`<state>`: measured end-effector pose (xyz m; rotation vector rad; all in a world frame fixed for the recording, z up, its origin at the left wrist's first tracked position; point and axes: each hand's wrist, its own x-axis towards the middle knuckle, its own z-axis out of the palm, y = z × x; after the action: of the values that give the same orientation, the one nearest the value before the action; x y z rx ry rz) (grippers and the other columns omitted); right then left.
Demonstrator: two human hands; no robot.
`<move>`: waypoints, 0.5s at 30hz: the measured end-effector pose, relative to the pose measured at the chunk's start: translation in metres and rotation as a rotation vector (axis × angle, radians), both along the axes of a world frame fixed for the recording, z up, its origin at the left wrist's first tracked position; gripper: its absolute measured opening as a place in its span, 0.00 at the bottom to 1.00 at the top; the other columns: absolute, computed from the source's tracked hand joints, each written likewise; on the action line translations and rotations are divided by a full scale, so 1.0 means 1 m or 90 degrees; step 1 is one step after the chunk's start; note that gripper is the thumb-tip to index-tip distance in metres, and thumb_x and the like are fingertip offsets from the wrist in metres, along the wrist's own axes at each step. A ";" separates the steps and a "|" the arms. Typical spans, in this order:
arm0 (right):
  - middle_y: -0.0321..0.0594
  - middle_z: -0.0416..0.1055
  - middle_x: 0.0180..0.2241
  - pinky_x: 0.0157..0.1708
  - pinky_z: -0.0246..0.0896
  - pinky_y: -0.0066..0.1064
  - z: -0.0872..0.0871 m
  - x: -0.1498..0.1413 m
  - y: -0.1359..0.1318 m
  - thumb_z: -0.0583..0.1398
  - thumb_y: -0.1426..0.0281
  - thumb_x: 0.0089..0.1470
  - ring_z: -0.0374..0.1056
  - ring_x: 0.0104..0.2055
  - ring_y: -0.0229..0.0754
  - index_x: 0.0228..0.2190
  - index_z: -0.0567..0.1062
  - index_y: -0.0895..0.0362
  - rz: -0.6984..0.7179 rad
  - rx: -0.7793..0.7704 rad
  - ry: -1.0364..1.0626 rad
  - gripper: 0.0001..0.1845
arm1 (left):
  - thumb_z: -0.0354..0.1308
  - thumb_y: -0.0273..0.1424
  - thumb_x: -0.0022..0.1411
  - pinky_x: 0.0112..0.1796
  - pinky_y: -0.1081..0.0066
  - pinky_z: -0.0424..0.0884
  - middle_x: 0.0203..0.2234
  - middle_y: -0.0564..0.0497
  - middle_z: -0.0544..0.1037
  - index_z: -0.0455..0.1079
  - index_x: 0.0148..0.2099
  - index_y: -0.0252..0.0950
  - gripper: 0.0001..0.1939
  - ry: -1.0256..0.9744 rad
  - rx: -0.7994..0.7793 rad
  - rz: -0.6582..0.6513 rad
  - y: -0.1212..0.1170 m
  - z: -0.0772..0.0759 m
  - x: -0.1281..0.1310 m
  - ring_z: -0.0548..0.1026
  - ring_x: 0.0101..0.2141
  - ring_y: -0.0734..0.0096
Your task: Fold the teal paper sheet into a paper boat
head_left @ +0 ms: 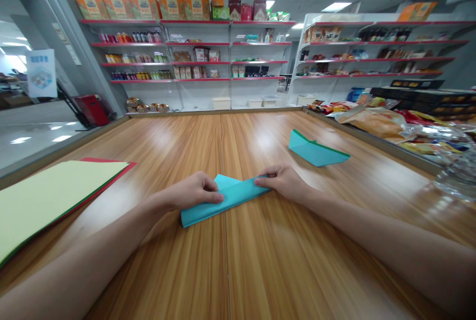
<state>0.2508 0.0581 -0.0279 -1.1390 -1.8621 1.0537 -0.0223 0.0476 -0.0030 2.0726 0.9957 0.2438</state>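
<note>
A sheet of blue paper point(238, 195), folded into a strip with a pointed flap sticking up behind it, is held just above or on the wooden table. My left hand point(199, 190) grips its left part, thumb on the near face and fingers hidden behind. At the upper right end, my right hand point(280, 181) pinches the strip between thumb and fingers. Farther back to the right rests a folded paper boat shape point(316, 151), blue with a green edge, apart from both hands.
Coloured paper sheets point(55, 193), pale yellow over green and red, lie at the left of the table point(178, 136). Packaged snacks point(386, 122) and a clear plastic container point(459, 174) stand along the right. Stocked shelves point(201, 62) line the back.
</note>
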 end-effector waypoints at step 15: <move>0.36 0.71 0.21 0.23 0.55 0.26 0.005 -0.003 -0.004 0.64 0.61 0.43 0.63 0.23 0.35 0.27 0.78 0.61 0.021 -0.022 -0.009 0.15 | 0.53 0.42 0.57 0.21 0.73 0.46 0.18 0.59 0.48 0.52 0.21 0.36 0.21 0.034 0.016 -0.026 -0.014 0.007 0.007 0.50 0.20 0.78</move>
<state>0.2479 0.0545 -0.0231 -1.1408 -1.8866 1.1027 -0.0152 0.0337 0.0045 2.1298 0.9852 0.1826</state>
